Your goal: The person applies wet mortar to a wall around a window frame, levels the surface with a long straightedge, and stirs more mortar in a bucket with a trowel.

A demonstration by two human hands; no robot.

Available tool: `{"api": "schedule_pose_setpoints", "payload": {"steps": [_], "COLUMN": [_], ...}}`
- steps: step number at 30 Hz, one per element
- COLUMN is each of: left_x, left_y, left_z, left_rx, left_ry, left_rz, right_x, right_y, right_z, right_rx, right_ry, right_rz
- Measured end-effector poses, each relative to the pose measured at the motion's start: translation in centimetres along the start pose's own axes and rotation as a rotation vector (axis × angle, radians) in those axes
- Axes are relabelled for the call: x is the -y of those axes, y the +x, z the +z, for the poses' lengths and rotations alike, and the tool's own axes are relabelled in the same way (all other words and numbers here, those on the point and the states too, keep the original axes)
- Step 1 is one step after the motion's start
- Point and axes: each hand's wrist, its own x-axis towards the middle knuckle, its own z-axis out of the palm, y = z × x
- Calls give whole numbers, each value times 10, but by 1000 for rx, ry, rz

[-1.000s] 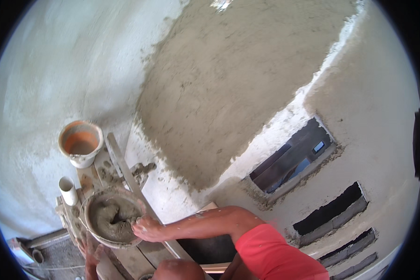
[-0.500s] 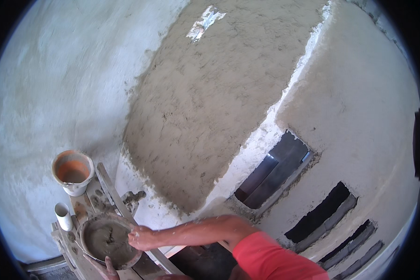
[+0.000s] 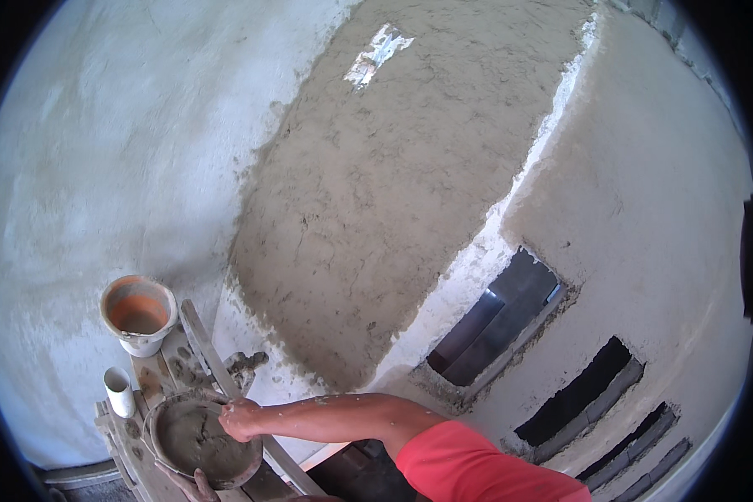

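- Since a second ago your view has tipped upward: more of the grey plastered wall (image 3: 410, 209) fills it, while the mortar pan (image 3: 194, 437) has slid toward the lower left edge.
- Wall room stays broad above and to the right; dark vent slots (image 3: 494, 322) cut it lower right.
- Your right hand (image 3: 239, 418) is curled shut at the pan's near rim, though what it grips is hidden; the forearm reaches leftward, nearly level.
- Your left hand (image 3: 199, 485) touches the pan's lower rim; its fingers cannot be made out.
- An orange bucket (image 3: 139, 311) sits well apart on the plank scaffold (image 3: 201, 343).
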Motion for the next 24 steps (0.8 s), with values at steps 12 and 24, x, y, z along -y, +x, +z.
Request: {"api": "schedule_pose_setpoints", "payload": {"steps": [12,24], "left_x": [-28,-41], "left_y": [19,14], "left_z": [-20,-26], "left_rx": [37,100], "left_ry": [120,92], "left_rz": [-7,-18], "right_x": [15,22], "right_y": [-10,-57], "right_z": [0,-71], "right_rx": [277,72], "right_ry": [684,383], "right_rz": [-71,163]}}
